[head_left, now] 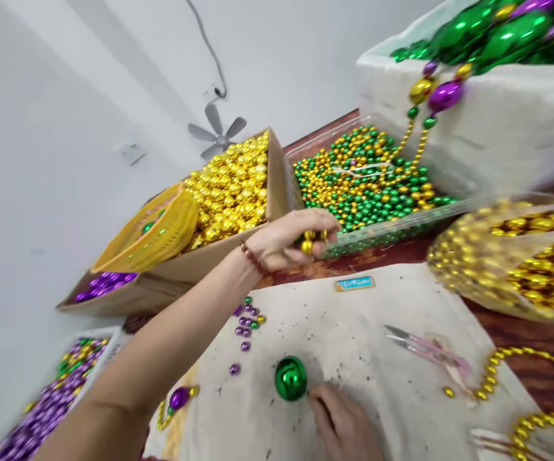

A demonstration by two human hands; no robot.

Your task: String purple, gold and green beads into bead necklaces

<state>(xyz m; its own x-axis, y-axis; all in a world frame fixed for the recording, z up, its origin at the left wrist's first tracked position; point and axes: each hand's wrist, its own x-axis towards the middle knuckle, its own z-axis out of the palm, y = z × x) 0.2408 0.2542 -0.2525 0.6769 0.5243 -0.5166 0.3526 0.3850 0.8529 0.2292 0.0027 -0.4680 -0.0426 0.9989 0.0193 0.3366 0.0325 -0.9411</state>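
My left hand [284, 238], with a brown bead bracelet at the wrist, reaches over the cloth toward the near rim of the clear bin. Its fingers are curled around several small gold beads [307, 246]. Low in the view, my right hand [346, 422] rests on the pale cloth [319, 333] with fingers closed; what they hold, if anything, is hidden. Just left of its fingertips lies a large shiny green ball bead [291, 378]. Small purple beads [244, 331], with a few green and gold ones, are scattered to the left.
A clear bin [382, 225] holds green and gold beads, beside a cardboard box [277, 186] of gold beads carrying a yellow basket [146, 230]. Pink-handled snips [430, 352] and a gold bead strand [521, 352] lie right. A white foam box [449, 137] stands at upper right.
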